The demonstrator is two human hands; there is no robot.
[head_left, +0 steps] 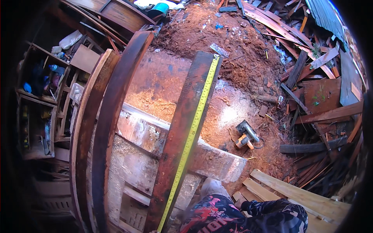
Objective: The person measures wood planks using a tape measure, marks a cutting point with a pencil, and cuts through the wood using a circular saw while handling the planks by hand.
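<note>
A yellow tape measure blade (189,140) lies stretched along a long reddish-brown plank (175,145). Its far end sits at the plank's far end, and its near end runs out at the lower edge of the picture. My left hand is not seen; the tape's case is out of the picture too. My right hand (239,203) shows only in small part, at the cuff of a dark patterned sleeve, close to my leg and right of the plank. Its fingers are too dark and small to read. The plank rests across a pale, worn wooden beam (213,159).
Two dark, thick planks (120,112) lie left of the measured one. A power saw (247,134) with an orange handle rests on the sawdust-covered ground. Light boards (299,194) lie at lower right; scrap wood (322,93) is heaped beyond. Cluttered wooden shelves (39,101) stand at left.
</note>
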